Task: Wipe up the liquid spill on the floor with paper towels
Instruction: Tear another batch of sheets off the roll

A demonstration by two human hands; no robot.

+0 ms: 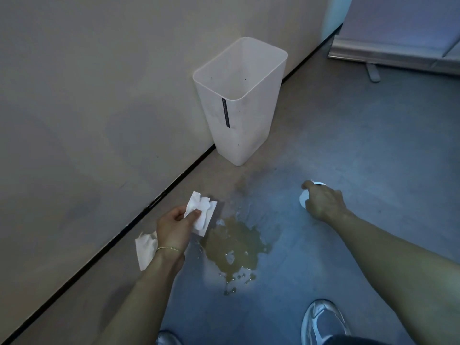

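Observation:
A brownish liquid spill (232, 247) lies on the grey floor in front of me, with small drops trailing toward my feet. My left hand (174, 229) pinches a crumpled white paper towel (201, 212) just left of the spill, above the floor. A second white paper towel (145, 250) shows behind my left wrist, partly hidden. My right hand (323, 201) is curled over a white round object (304, 197) on the floor, to the right of the spill; most of that object is hidden.
A white plastic bin (239, 100) stands open against the beige wall, beyond the spill. A black baseboard line (119, 235) runs diagonally along the wall. My shoes (323, 322) are at the bottom edge. A banner stand base (373, 73) sits at the far right.

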